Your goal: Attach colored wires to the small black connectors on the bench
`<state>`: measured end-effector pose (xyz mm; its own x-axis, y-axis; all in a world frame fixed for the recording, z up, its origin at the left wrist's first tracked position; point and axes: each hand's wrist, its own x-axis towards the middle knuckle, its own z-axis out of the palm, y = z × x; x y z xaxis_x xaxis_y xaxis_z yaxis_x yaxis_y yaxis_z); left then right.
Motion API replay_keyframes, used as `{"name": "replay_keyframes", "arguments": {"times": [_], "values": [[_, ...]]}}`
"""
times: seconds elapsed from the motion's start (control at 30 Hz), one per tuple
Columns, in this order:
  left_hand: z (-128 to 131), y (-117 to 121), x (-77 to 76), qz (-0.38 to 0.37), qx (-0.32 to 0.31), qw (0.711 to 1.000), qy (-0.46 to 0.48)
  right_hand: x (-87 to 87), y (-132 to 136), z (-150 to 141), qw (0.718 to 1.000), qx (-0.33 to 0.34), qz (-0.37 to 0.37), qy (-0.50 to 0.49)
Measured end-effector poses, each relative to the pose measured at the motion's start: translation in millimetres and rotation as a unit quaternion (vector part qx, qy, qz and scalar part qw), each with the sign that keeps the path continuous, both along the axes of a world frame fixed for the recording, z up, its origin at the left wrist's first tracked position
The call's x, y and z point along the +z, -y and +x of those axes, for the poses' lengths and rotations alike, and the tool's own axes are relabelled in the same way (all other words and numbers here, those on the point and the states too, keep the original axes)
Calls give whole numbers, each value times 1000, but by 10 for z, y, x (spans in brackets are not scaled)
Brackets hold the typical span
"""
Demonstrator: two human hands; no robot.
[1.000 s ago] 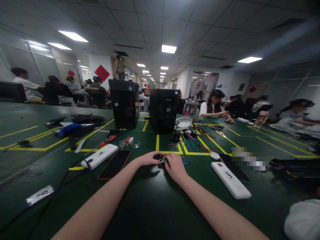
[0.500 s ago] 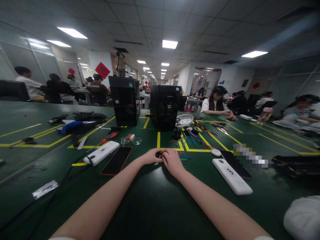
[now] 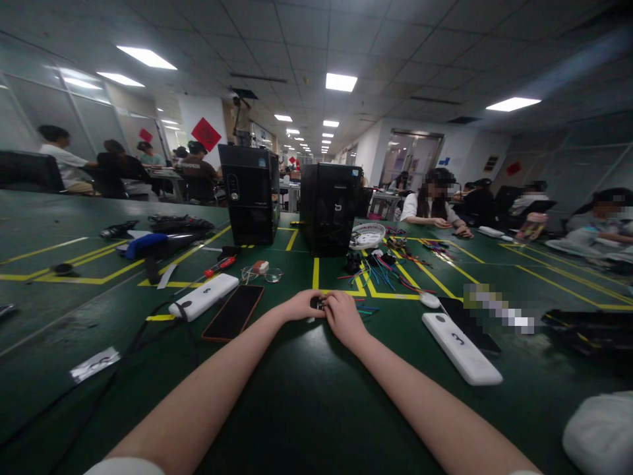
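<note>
My left hand and my right hand meet just above the green table, fingers curled inward. Between their fingertips is a small black part with a pale bit on it, too small to make out fully. Both hands are closed on it. Thin blue, green and red wires lie just past the right hand's knuckles; whether they join the part is hidden. A small white scrap shows beneath the left fingers.
Two black computer towers stand ahead. A loose wire bundle and a white basket lie right of them. Phones and white power banks flank my arms. Glasses and a red screwdriver lie left. A person sits across.
The view has shifted slightly. My fingers have moved a little around the black part, which shows slightly more between them; both hands stay in the same place.
</note>
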<state>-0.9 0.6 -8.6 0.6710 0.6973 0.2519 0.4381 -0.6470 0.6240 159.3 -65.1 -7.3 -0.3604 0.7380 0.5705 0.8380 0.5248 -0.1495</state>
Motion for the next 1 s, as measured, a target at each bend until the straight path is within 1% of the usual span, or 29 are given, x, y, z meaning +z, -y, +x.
{"name": "replay_keyframes", "arguments": {"times": [0.27, 0.43, 0.5, 0.67, 0.77, 0.83, 0.93, 1.0], "values": [[5, 13, 21, -9, 0, 1000, -2, 19, 40, -13, 1000, -11, -5, 15], [15, 2, 1, 8, -6, 1000, -1, 11, 26, -21, 1000, -12, -6, 17], [17, 0, -1, 10, -8, 1000, 1, 14, 20, -18, 1000, -15, -6, 12], [14, 5, 9, -1, -4, 1000, 9, 21, 9, 14, 999, -47, -6, -21], [12, 4, 3, -5, -3, 1000, 9, 31, 6, 29, 999, -47, -6, -22], [13, -1, -9, -6, 7, 1000, 8, 51, 10, 37, 999, -47, -1, -21], [16, -11, -30, -4, 51, 999, 18, 87, 28, 59, 999, -43, 8, -14], [18, -19, -41, 2, 75, 997, 31, 94, 45, 73, 1000, -9, -4, 3]]}}
